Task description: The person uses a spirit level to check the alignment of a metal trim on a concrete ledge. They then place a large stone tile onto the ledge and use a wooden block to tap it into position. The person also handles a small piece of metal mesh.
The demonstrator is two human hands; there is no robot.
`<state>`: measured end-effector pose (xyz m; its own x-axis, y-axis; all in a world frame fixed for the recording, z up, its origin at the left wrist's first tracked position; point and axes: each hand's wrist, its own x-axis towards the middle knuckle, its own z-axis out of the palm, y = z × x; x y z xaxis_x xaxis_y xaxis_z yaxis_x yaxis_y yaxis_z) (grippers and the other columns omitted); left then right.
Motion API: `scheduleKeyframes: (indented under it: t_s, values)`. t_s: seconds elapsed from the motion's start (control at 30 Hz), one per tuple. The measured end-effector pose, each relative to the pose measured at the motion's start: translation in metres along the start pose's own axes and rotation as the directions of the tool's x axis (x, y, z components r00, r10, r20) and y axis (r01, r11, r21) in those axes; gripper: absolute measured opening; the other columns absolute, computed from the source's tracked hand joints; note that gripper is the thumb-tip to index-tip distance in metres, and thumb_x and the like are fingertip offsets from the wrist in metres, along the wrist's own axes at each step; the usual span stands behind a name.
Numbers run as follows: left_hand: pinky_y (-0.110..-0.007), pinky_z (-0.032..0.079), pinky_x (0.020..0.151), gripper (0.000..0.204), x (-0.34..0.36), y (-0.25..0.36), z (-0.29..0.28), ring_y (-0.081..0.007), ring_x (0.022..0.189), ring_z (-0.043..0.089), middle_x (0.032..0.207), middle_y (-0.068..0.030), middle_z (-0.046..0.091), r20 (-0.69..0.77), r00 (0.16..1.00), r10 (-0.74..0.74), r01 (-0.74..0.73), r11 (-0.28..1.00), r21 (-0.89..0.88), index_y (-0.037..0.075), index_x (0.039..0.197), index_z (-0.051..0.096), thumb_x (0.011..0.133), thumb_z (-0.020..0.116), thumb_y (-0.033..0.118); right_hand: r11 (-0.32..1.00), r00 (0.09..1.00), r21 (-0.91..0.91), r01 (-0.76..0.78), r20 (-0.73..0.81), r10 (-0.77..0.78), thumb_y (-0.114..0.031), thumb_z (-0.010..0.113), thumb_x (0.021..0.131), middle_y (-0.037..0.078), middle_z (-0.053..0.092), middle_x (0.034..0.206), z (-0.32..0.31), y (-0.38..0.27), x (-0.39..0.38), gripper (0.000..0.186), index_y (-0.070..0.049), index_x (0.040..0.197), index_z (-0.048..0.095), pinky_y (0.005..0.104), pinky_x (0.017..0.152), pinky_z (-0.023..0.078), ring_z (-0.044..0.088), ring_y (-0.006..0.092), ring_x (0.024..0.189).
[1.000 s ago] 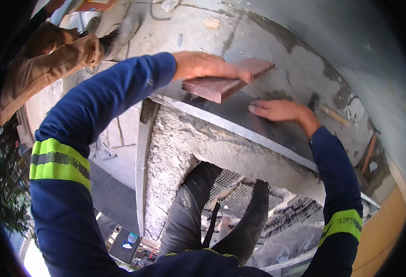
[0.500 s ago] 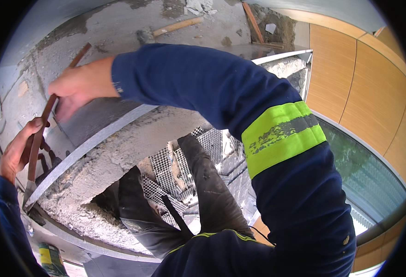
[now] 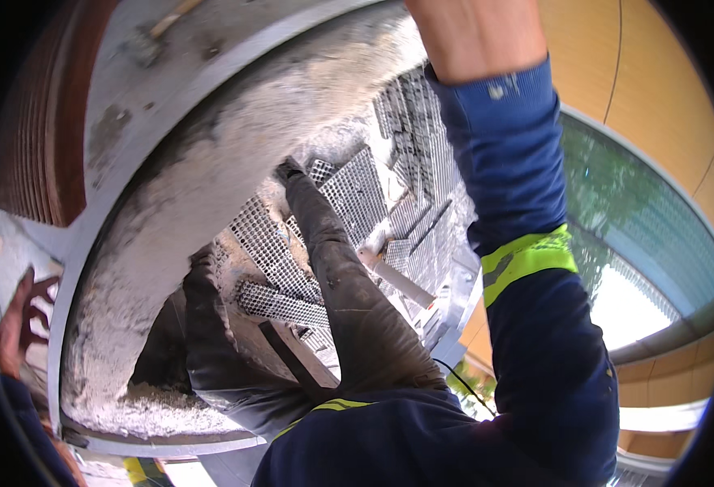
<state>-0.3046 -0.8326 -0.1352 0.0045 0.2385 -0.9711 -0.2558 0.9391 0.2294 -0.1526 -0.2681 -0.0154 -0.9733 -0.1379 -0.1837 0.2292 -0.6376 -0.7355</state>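
My left hand shows at the far left edge, fingers spread, holding nothing, against a pale grey surface. My right forearm in a blue sleeve with a yellow reflective band rises to the top edge. Only the bare wrist shows; the hand itself is cut off. A red-brown ribbed brick stack fills the upper left, above my left hand. A rough grey concrete ledge curves between the two arms.
My legs in dusty dark trousers stand on metal grating below the ledge. A wooden-handled tool lies on the slab at the top. A white pipe lies on the grating. Orange panels and a green-netted opening are at the right.
The view has swung sharply to the right and tilted. The thin brick that both hands held is no longer in my hands. My right hand has gone out of the top of the picture.
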Motion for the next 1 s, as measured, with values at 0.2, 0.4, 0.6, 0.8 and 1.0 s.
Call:
scheduleKeyframes:
  t_s: [0.2, 0.4, 0.6, 0.8, 1.0]
  values:
    - [-0.037, 0.056, 0.079, 0.069, 0.005, 0.000, -0.002, -0.0159, 0.123, 0.057, 0.132, -0.0051, 0.063, -0.152, 0.988, -0.007, -0.010, 0.994, -0.111, 0.013, 0.142, 0.062, 0.096, 0.066, 0.063, 0.910, 0.806, -0.038, 0.413, -0.450, -0.385, -0.024, 0.062, 0.100, 0.021, 0.067, 0.133, 0.004, -0.051, -0.218, 0.046, 0.006, 0.135, 0.057, 0.0521, 0.103, 0.056, 0.067, 0.0355, 0.121]
    - [-0.042, 0.051, 0.093, 0.067, 0.037, 0.030, -0.005, -0.0197, 0.122, 0.057, 0.141, -0.0008, 0.059, -0.066, 0.992, 0.105, -0.095, 0.986, 0.136, 0.020, 0.152, 0.056, 0.097, 0.062, 0.058, 0.957, 0.346, -0.104, 0.270, -0.917, -0.197, -0.031, 0.065, 0.090, 0.016, 0.059, 0.144, 0.018, -0.007, -0.365, 0.070, 0.001, 0.149, 0.046, 0.0523, 0.116, 0.043, 0.059, 0.0320, 0.131]
    - [-0.036, 0.062, 0.066, 0.068, 0.054, 0.092, 0.005, -0.0210, 0.091, 0.066, 0.128, -0.0043, 0.065, 0.143, 0.980, 0.139, -0.187, 0.891, 0.413, 0.018, 0.155, 0.051, 0.102, 0.051, 0.061, 0.922, -0.001, -0.064, 0.382, -0.998, -0.069, -0.022, 0.052, 0.095, 0.017, 0.067, 0.130, 0.020, -0.003, -0.494, 0.049, 0.001, 0.138, 0.056, 0.0463, 0.108, 0.051, 0.066, 0.0318, 0.118]
    - [-0.044, 0.055, 0.067, 0.060, 0.044, 0.192, 0.073, -0.0174, 0.089, 0.063, 0.105, -0.0030, 0.069, 0.024, 0.979, -0.203, 0.185, 0.932, 0.311, 0.016, 0.139, 0.062, 0.098, 0.057, 0.060, 0.996, -0.277, -0.088, -0.018, -0.957, -0.089, -0.037, 0.072, 0.098, 0.014, 0.069, 0.108, -0.064, -0.016, -0.546, 0.054, 0.004, 0.130, 0.057, 0.0398, 0.083, 0.061, 0.071, 0.0216, 0.094]
    - [-0.050, 0.054, 0.090, 0.095, 0.057, 0.302, 0.134, -0.0340, 0.116, 0.060, 0.139, -0.0134, 0.062, 0.042, 0.979, -0.199, 0.168, 0.911, 0.377, 0.022, 0.162, 0.044, 0.091, 0.049, 0.085, 0.900, -0.103, -0.297, -0.320, -0.933, -0.345, -0.039, 0.087, 0.086, 0.019, 0.070, 0.121, -0.320, -0.073, -0.511, 0.072, 0.009, 0.132, 0.060, 0.0382, 0.088, 0.058, 0.071, 0.0265, 0.103]
